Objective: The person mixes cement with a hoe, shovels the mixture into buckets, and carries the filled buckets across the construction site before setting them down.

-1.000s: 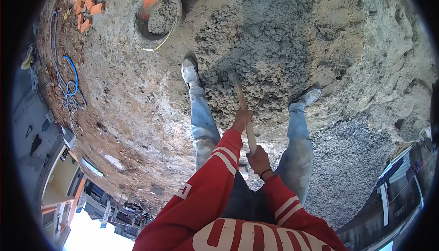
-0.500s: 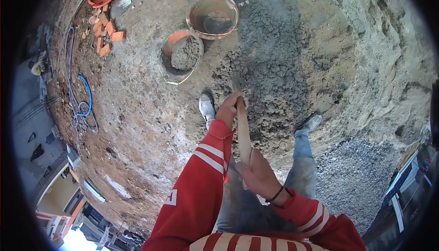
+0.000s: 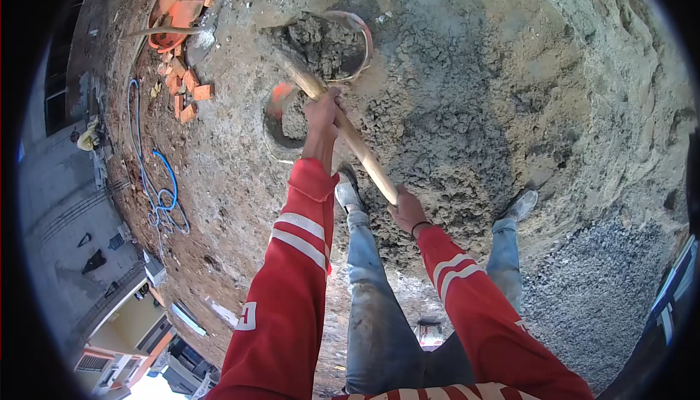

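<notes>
My left hand [image 3: 323, 117] is wrapped round the wooden handle of a shovel [image 3: 357, 145], well down the shaft. Closed on the top end of the same handle is my right hand [image 3: 410, 209]. The shovel's far end carries wet grey mortar [image 3: 315, 39] and lies over the mouth of the farther bucket [image 3: 367, 48]; the load hides much of the blade and bucket. Partly covered by my left hand and the handle, a nearer bucket [image 3: 271, 126] holds grey mortar. Spread on the ground before my feet is a mortar heap [image 3: 445, 108].
Broken orange bricks [image 3: 191, 88] and an orange basin [image 3: 171, 17] with a wooden-handled tool across it lie at the far left. A blue hose [image 3: 169, 174] is coiled on the dirt. Grey gravel [image 3: 583, 276] is piled at the right, behind my right shoe [image 3: 522, 203].
The shovel has swung from the mortar heap up and left, with mortar on its blade, to the farther bucket. Both hands moved with it, and the view shifted.
</notes>
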{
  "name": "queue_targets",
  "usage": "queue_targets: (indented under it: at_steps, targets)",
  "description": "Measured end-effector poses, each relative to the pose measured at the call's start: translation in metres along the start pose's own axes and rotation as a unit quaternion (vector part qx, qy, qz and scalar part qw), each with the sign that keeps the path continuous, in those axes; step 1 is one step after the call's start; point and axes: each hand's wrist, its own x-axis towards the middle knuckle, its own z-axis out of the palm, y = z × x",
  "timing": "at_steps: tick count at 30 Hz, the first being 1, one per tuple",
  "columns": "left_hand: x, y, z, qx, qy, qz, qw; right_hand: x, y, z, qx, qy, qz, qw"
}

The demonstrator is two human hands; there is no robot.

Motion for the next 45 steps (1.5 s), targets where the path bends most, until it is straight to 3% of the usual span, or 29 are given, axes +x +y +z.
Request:
queue_targets:
  at_steps: [4, 6, 9, 12, 14, 17, 20, 21, 22, 26, 31, 34, 36, 39, 42, 45]
  targets:
    - [-0.026, 0.038, 0.011, -0.015, -0.022, 0.015, 1.0, 0.001, -0.021, -0.005, 0.043, 0.045, 0.01, 0.998]
    - [-0.055, 0.072, 0.029, -0.037, -0.043, 0.069, 0.996, 0.003, -0.036, -0.021, 0.05, 0.109, -0.046, 0.992]
    - [-0.079, 0.108, 0.062, -0.048, -0.096, 0.095, 0.99, -0.005, -0.058, -0.065, 0.059, 0.123, -0.069, 0.988]
    - [-0.078, 0.081, 0.103, -0.079, -0.167, 0.138, 0.973, -0.012, -0.052, -0.106, 0.075, 0.165, -0.074, 0.981]
    - [-0.097, 0.026, 0.138, -0.027, -0.169, 0.131, 0.977, -0.023, -0.025, -0.124, 0.045, 0.168, -0.007, 0.985]
    - [-0.127, -0.116, 0.162, 0.034, -0.179, 0.002, 0.983, -0.073, 0.042, -0.113, 0.064, 0.163, 0.112, 0.978]
    - [-0.163, -0.349, 0.126, 0.201, -0.208, -0.136, 0.947, -0.171, 0.089, -0.057, 0.092, 0.155, 0.281, 0.943]
    - [-0.186, -0.416, 0.103, 0.281, -0.213, -0.216, 0.911, -0.199, 0.084, -0.048, 0.066, 0.098, 0.388, 0.914]
    - [-0.222, -0.425, 0.092, 0.229, -0.225, -0.275, 0.906, -0.228, 0.085, -0.035, 0.069, 0.126, 0.402, 0.904]
    - [-0.294, -0.355, 0.053, 0.245, -0.21, -0.248, 0.914, -0.284, 0.052, -0.025, 0.067, 0.106, 0.405, 0.906]
    - [-0.314, -0.271, 0.013, 0.223, -0.172, -0.202, 0.938, -0.314, 0.018, 0.028, 0.09, 0.141, 0.393, 0.904]
    - [-0.289, -0.199, 0.03, 0.109, -0.176, -0.128, 0.97, -0.265, 0.027, 0.007, 0.047, 0.125, 0.293, 0.947]
    - [-0.256, -0.14, 0.067, 0.071, -0.177, -0.05, 0.98, -0.2, 0.023, -0.032, 0.127, 0.185, 0.185, 0.957]
    - [-0.196, -0.085, 0.112, 0.068, -0.18, 0.061, 0.979, -0.117, 0.016, -0.069, 0.144, 0.235, 0.071, 0.959]
    - [-0.164, -0.114, 0.124, 0.048, -0.162, 0.071, 0.983, -0.09, 0.034, -0.072, 0.16, 0.199, 0.106, 0.961]
    - [-0.169, -0.258, 0.081, 0.211, -0.106, -0.04, 0.971, -0.164, 0.067, -0.023, 0.158, 0.135, 0.238, 0.949]
